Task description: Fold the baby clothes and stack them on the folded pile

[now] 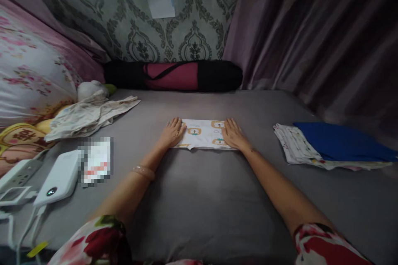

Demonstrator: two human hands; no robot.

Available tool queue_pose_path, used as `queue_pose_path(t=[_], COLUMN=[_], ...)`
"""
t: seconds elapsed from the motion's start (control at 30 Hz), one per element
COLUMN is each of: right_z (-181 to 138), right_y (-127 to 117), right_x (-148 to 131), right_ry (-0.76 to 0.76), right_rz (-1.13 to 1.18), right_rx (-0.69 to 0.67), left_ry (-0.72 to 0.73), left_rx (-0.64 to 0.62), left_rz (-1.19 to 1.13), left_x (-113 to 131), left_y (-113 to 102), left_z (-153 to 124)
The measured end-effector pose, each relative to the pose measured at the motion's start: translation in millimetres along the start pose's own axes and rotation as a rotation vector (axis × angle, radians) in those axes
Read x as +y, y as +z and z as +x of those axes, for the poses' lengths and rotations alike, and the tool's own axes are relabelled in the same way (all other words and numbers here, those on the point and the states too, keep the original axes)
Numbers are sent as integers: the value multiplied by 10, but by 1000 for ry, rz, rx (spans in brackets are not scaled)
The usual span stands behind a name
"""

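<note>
Bed (pixel 205 207): grey, faintly creased, spread before us.
Wall (pixel 195 29): scrolling damask pattern, mauve curtain (pixel 280 29) draped at right.
Cloth (pixel 203 134): white, printed, folded into a flat oblong mid-bed between our hands.
Left hand (pixel 173 133): palm down on its left end, fingers (pixel 177 121) straightened, pressing without gripping.
Right hand (pixel 234 136): likewise on its right end.
Stack (pixel 294 143): folded fabrics, blue topmost, rightward.

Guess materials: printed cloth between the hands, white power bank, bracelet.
Printed cloth: matte fabric, perhaps cotton; near edge ripples softly.
Power bank: likely plastic, smooth satin; evenly white, rounded casing.
Bracelet: pale, seemingly polished, with highlights; stone, glass or plastic, can't tell.
</note>
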State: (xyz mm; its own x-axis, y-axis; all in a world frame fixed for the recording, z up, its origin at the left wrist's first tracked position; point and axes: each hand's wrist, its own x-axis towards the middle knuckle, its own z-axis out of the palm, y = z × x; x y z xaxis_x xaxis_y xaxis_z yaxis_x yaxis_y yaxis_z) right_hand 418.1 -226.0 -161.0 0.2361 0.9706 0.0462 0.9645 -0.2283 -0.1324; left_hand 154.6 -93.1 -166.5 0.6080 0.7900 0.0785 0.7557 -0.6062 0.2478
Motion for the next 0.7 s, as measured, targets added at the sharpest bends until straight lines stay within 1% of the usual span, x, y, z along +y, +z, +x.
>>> queue_pose_path(t=[0.07, 0.17, 0.23, 0.33, 0.4, 0.47, 0.57, 0.7], right_z=[7, 28, 43, 57, 54, 45, 41, 98], right_y=[29, -35, -116, -181, -155, -93, -20, -71], right_x=[53, 28, -92, -406, -619, -755, -790, -810], right_ry=[-6, 12, -1, -95, -150, -171, -172, -143], right_rz=[-2, 8, -2, -1, 23, 36, 33, 41], right_rx=[-23, -55, -30, 48, 41, -4, -37, -102], left_ry=[7, -6, -50, -126, -136, -125, -100, -87], left_rx=[-5, 13, 60, 131, 132, 137, 171, 260], left_rz=[-37, -130, -191, -218, -196, -173, -176, -294], left_x=[-57, -100, -112, -119, -123, -130, -139, -160], left_y=[33, 41, 27, 14, 26, 51, 94, 121], left_z=[21, 35, 11, -58, -101, -129, -145, -141])
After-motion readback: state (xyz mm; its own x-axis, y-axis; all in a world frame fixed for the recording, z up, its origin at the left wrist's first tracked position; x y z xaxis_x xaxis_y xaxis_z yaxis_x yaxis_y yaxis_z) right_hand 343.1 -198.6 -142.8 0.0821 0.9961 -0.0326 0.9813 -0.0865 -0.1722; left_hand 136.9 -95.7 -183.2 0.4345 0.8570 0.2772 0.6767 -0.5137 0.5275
